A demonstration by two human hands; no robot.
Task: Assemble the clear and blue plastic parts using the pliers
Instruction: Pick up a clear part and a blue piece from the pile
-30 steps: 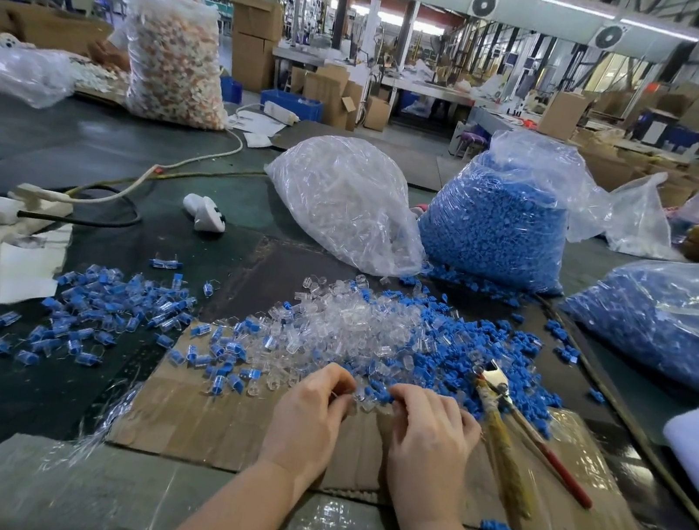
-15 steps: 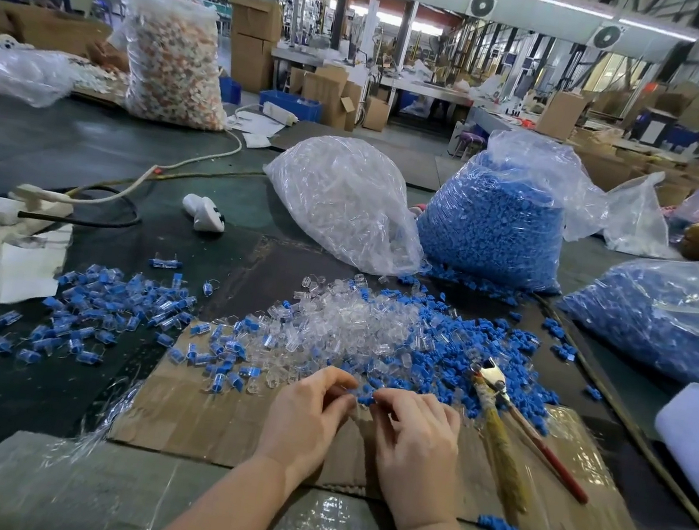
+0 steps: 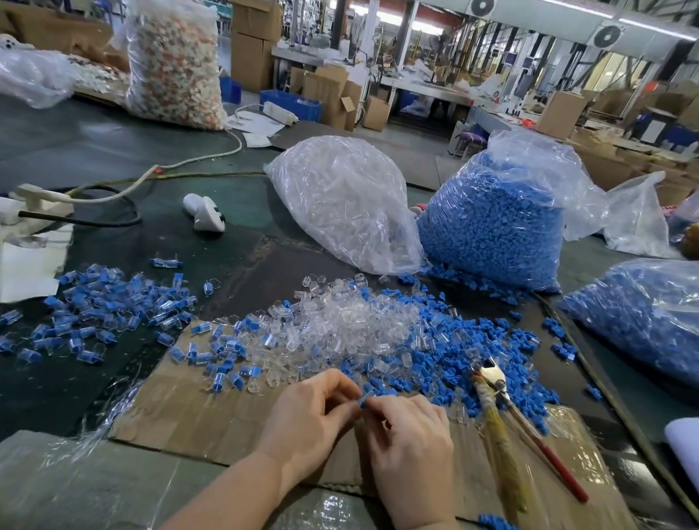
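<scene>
- Your left hand (image 3: pixel 308 414) and right hand (image 3: pixel 411 442) meet fingertip to fingertip over the flat brown cardboard sheet (image 3: pixel 195 414); both pinch one small blue plastic part (image 3: pixel 364 398) between them. Whether a clear piece is in the pinch too, I cannot tell: the fingers hide it.
- The loose heap of small clear plastic parts (image 3: pixel 347 324) lies just beyond your fingers, the loose spread of blue plastic parts (image 3: pixel 462 351) to its right, touching it.
- The pliers with worn yellow-wrapped and red handles (image 3: pixel 509 427) lie untouched on the cardboard, near your right hand, jaws toward the blue spread.
- Risk: a fingertip pinch on so small a piece is shallow. If the two halves go in askew, the part probably slips and drops into the mixed heap, where it is hard to find again.
- Risk: reaching for the pliers frees one hand; the unseated part may come apart then.
- Risk: the scattered pile of joined blue-and-clear pieces (image 3: pixel 102 308) at left sits close to the loose stock; a sweep of the wrist could mix them.
</scene>
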